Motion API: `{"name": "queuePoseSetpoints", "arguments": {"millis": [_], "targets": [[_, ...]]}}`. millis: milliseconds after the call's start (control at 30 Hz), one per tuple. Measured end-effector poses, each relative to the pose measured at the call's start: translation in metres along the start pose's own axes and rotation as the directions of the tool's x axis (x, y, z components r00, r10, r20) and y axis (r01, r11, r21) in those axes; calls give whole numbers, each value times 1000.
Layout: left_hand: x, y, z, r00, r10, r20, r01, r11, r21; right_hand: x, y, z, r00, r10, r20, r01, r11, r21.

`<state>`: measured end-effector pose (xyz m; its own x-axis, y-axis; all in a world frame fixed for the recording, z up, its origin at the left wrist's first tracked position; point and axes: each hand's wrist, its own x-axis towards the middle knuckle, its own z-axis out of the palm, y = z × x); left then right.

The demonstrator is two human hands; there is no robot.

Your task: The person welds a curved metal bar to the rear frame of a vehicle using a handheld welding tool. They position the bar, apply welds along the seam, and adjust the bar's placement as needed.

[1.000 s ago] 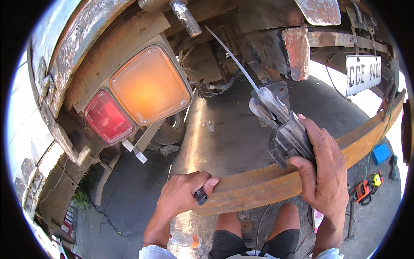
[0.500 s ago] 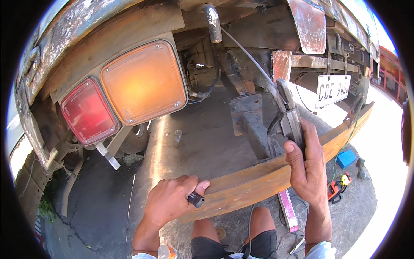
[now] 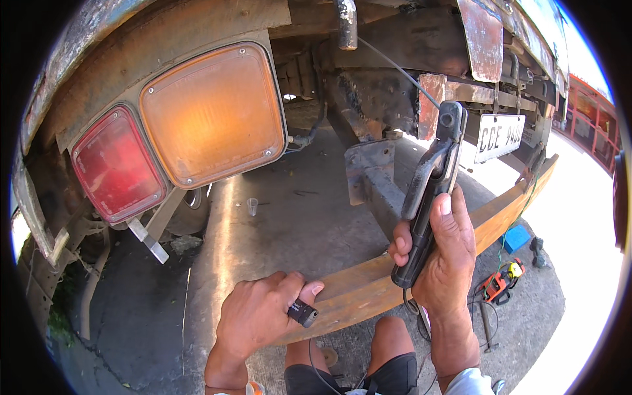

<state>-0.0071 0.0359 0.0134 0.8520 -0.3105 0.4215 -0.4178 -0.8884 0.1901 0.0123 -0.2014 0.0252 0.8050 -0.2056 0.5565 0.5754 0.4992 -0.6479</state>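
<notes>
My left hand is closed around a short black cylindrical piece, resting at the rusty steel beam low in the head view. My right hand grips the black handle of a welding electrode holder, held upright at right of centre, with a cable hanging below. A thin rod runs from its jaws up-left toward a short steel pipe; whether they touch I cannot tell. Behind the holder, a steel bracket and arm extend down toward the beam.
A truck's orange lamp and red lamp hang at left, a white plate at right. On the ground lie a blue box and an orange-yellow tool. A red structure stands beyond.
My right hand has turned the holder more upright, with its fingers now lower around the black handle. The view has tilted and shifted, showing more of the red structure at right.
</notes>
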Motion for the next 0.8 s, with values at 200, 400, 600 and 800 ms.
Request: {"name": "queuePoseSetpoints", "arguments": {"millis": [200, 400, 600, 800], "targets": [[-1, -7, 2, 998, 54, -27, -56, 997, -57, -1, 14, 7, 999, -36, -1, 36, 998, 43], [-2, -10, 4, 996, 70, -55, -73, 996, -55, -1, 3, 0, 999, -31, -26, 27, 987, -159], [-2, -9, 2, 999, 27, 20, -26, 997, -74, 4, 7, 10, 998, -67, 4, 67, 998, 20], [-1, -13, 1, 998, 67, -10, -68, 987, -144, 9, 21, 33, 1000, 18, 16, -21, 977, 211]]}}
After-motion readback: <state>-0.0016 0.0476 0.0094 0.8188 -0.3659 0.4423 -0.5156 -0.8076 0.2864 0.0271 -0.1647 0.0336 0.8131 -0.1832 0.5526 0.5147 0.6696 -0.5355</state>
